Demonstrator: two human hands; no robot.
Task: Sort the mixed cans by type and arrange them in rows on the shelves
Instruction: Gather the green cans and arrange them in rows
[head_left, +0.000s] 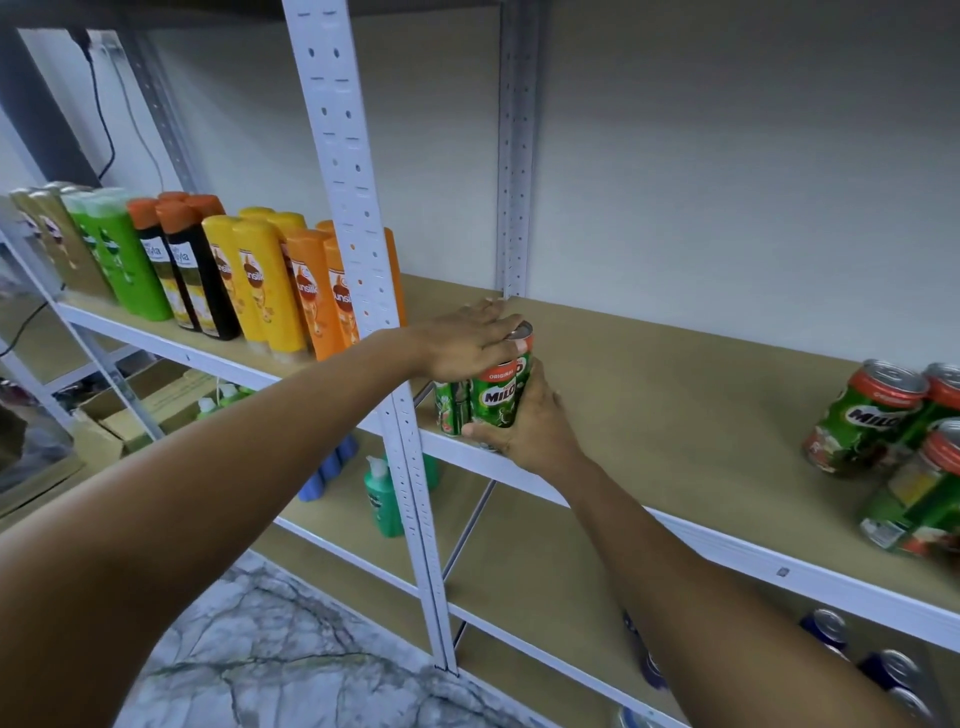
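Head view: Milo cans (485, 397) standing at shelf (675, 374) front-left corner.
Left hand (462, 345): fingers straight, resting flat on can tops.
Right hand (524, 423): fingers curling round the front can.

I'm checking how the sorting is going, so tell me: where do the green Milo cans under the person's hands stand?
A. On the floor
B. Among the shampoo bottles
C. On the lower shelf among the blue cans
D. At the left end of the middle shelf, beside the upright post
D: the Milo cans stand on the middle shelf beside the upright post, left hand flat on top, right hand around the front can.
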